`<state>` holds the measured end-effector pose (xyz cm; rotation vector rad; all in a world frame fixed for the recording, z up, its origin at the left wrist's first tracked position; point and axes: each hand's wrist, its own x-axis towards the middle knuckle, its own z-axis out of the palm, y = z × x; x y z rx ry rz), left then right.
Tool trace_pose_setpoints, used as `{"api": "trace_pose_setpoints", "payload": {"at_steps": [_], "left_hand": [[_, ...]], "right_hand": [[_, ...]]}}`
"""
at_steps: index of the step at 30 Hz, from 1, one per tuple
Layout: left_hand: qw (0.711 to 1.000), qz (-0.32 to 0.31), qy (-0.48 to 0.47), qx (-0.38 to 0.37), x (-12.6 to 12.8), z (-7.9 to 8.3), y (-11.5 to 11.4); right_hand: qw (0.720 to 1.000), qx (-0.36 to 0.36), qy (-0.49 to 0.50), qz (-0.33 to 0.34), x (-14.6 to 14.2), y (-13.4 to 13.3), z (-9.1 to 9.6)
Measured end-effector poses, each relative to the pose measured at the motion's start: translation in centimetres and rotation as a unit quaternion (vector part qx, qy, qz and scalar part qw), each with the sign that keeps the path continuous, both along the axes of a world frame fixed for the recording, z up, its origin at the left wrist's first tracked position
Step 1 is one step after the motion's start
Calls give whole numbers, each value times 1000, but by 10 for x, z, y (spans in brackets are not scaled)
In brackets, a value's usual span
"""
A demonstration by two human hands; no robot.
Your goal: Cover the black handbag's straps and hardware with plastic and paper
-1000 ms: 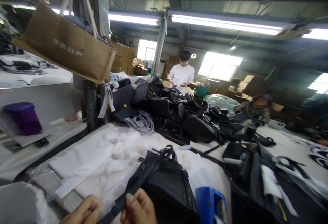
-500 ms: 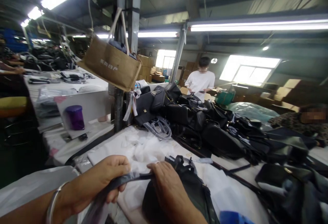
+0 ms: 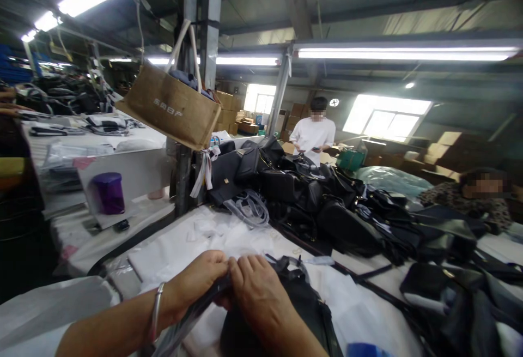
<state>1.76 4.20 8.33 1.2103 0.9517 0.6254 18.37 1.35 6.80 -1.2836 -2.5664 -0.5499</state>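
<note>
My left hand point(image 3: 200, 280), with a metal bangle on its wrist, is closed round a dark bag strap point(image 3: 192, 313) low in the middle of the view. My right hand point(image 3: 257, 291) is closed on the same strap right beside it, and the knuckles of the two hands touch. Under the right hand lies a black handbag point(image 3: 302, 313) on white wrapping paper point(image 3: 183, 242). The strap runs down to the lower left from my hands.
A big heap of black handbags point(image 3: 327, 199) covers the table behind. A brown jute bag point(image 3: 171, 106) hangs from a pillar point(image 3: 204, 30). A purple bin point(image 3: 108, 192) stands at the left. One person in white point(image 3: 312, 133) stands far back; another sits at the right point(image 3: 469, 199).
My hands have come together on the strap; half a second ago they were apart along it. The view has risen and swung left since a second ago.
</note>
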Motion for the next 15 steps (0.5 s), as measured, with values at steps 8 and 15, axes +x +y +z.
{"api": "trace_pose_setpoints", "payload": {"at_steps": [8,15], "left_hand": [[998,14,55,25,-8,-22,28],[995,-34,89,17,15,-25,43]], "right_hand": [[995,-79,3,-54,34,21,-14],[998,-66,-21,-14,27,27,-25]]}}
